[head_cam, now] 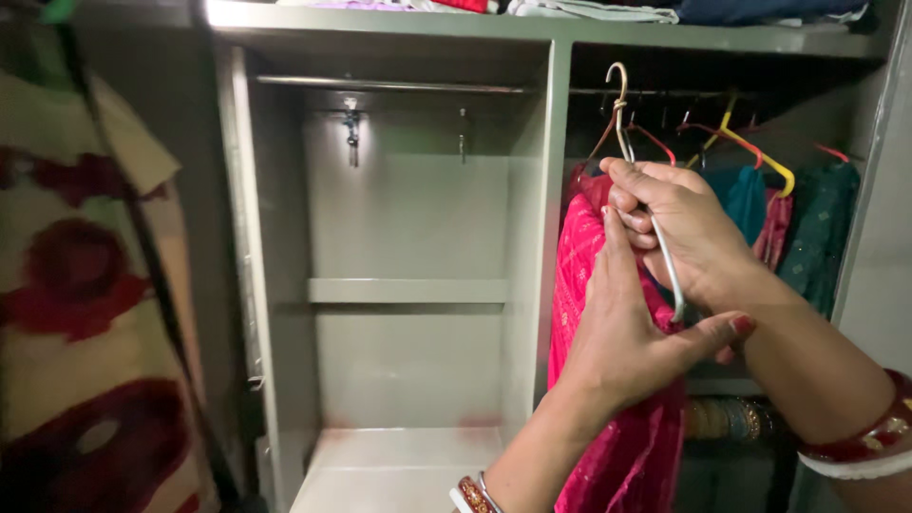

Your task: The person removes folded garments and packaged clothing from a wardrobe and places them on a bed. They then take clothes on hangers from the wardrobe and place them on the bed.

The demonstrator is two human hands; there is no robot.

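A metal wire hanger carries a pink patterned garment in front of the right wardrobe compartment. My right hand is closed around the hanger's neck and shoulder wire. My left hand presses against the pink garment just below, fingers up, thumb spread to the right. The hanger's hook sits just below the right hanging rod, and whether it touches the rod cannot be told.
A grey metal wardrobe stands open. Its left compartment has a rod, a shelf and two hooks. Teal and red garments hang at right on coloured hangers. Folded clothes lie on top. A floral cloth hangs at left.
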